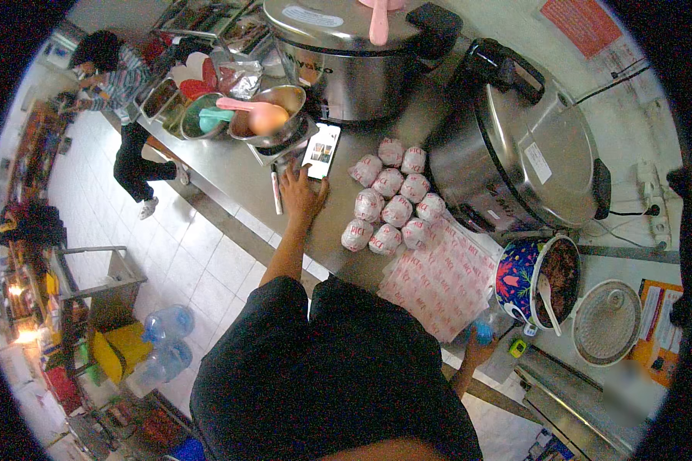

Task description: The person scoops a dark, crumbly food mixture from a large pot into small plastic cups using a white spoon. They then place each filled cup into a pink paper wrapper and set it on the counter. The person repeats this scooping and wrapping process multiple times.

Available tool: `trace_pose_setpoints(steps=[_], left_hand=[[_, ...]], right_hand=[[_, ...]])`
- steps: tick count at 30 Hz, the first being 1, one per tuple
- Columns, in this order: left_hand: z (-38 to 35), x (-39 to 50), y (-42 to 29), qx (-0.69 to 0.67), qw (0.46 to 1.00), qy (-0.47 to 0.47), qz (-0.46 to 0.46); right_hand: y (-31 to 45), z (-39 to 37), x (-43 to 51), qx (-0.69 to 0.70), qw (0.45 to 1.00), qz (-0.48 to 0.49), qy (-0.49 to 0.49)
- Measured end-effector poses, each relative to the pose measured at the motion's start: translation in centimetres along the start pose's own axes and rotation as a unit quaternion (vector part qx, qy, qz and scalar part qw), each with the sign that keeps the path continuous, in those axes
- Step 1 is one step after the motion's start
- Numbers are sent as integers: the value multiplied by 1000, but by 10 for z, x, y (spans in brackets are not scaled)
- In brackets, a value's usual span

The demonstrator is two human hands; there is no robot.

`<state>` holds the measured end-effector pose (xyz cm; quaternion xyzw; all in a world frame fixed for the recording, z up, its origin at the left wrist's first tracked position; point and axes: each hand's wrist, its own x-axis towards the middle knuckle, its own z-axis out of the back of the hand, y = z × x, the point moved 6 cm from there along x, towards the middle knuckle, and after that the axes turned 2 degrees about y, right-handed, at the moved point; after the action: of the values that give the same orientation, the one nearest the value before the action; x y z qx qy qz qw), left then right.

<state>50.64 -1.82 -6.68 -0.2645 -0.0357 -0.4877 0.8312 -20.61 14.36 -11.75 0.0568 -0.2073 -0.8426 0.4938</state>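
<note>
My left hand rests on the steel counter with its fingers apart, at the lower end of a smartphone with a lit screen. A pen-like stick lies just left of it. Down at the right, my right hand is closed around a clear plastic bottle with a blue cap; my grip partly hides the bottle. Between the hands several round paper-wrapped portions sit close together. Beside them is a stack of wrapping paper sheets with red print.
Two large steel rice cookers stand along the wall. Metal bowls with ladles are at the counter's far left. A patterned tub holds brown food and a spoon. Another person works beyond; water jugs stand on the floor.
</note>
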Motion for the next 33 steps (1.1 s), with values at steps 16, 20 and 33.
trace_pose_setpoints(steps=[16, 20, 33], left_hand=[[51, -138, -245, -442, 679, 510, -289], [57, -195, -264, -324, 573, 666, -351], [19, -170, -270, -492, 552, 671, -63]], right_hand=[[260, 26, -48, 193, 856, 153, 454], [282, 50, -40, 161, 777, 222, 567], [134, 153, 214, -401, 890, 208, 63]])
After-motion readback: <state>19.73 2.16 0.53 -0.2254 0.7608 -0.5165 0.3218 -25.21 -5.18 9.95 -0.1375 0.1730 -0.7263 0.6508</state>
